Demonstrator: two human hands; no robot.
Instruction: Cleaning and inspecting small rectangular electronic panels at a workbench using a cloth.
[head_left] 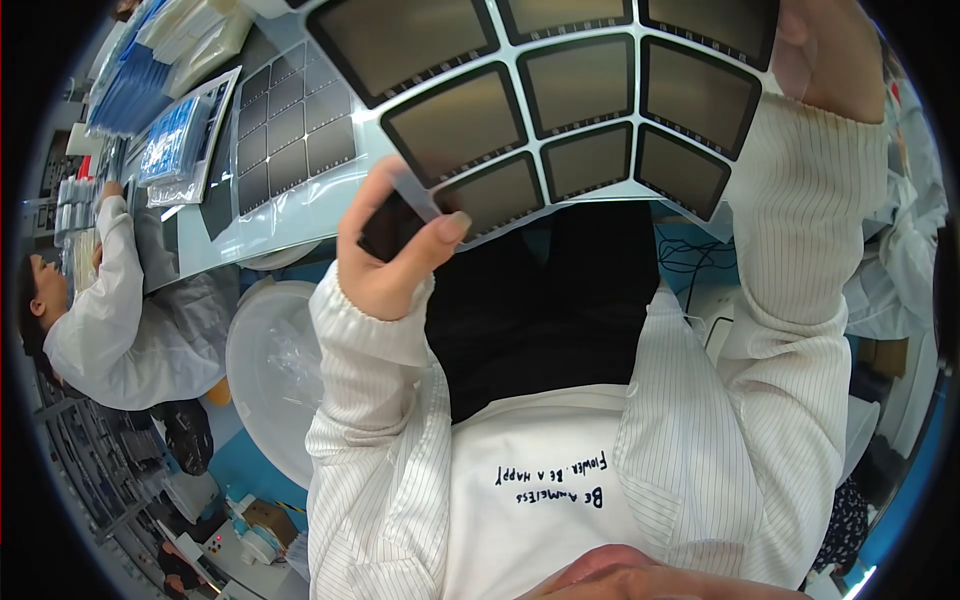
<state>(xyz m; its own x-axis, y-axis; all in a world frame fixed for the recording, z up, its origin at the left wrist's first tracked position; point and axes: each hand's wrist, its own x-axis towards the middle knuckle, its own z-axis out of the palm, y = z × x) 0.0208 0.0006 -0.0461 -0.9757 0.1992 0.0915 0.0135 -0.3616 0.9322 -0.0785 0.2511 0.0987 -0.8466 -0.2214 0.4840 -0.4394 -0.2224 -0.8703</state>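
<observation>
While the left hand [385, 262] pinches the lower corner of the clear sheet of dark square panels [560, 110] at upper centre, the right hand [825, 50] clasps its top-right edge; the loose middle could sag, crease or slip.

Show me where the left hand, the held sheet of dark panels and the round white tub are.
left hand [385, 265], head view, back of hand.
sheet of dark square panels [580, 85], head view, centre panel.
round white plastic tub [250, 350], head view, rim.

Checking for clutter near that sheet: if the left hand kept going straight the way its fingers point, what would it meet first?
The left hand already pinches the sheet of dark rectangular panels; pushing up and right, it would likely press further along it. Depth is unclear.
</observation>
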